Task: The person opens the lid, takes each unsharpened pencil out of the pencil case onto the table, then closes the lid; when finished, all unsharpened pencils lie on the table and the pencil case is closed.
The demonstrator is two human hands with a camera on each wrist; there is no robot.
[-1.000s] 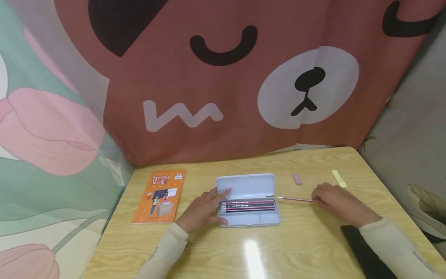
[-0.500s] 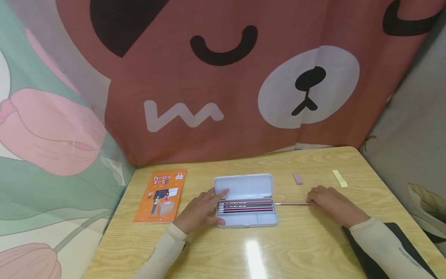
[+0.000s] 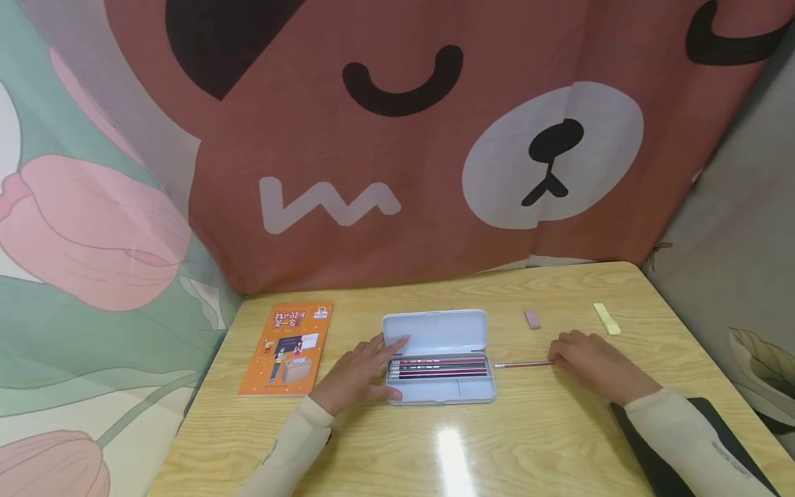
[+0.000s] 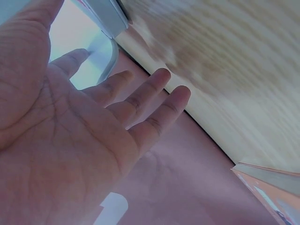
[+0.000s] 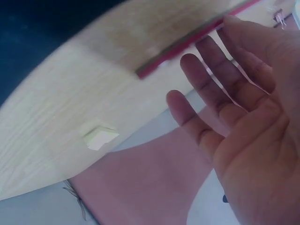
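Note:
A pale pencil case [image 3: 475, 390] lies on the table with its lid [image 3: 447, 331] raised. Several dark and red striped pencils [image 3: 441, 366] fill its back compartment. My left hand [image 3: 355, 376] rests at the case's left end, index finger on the lid and thumb at the front corner. Its fingers are fairly straight in the left wrist view. My right hand [image 3: 590, 359] pinches a red and dark striped pencil [image 3: 524, 364] between thumb and fingertips, close over the table. This pencil's pale end points left, near the case's right edge. Its other end is hidden behind the hand in the head view.
An orange book [image 3: 286, 349] lies left of the case. Behind the right hand are a small purple block [image 3: 531, 319] and a yellow strip-like block [image 3: 606, 319]. A flat black item [image 3: 652, 442] lies under the right forearm. A bear-print cloth [image 3: 422, 262] hangs behind the table [image 3: 509, 442].
The right hand came left with the pencil, nearer the case; since then the pencil's pale end has drawn back slightly right. The left hand stays at the case.

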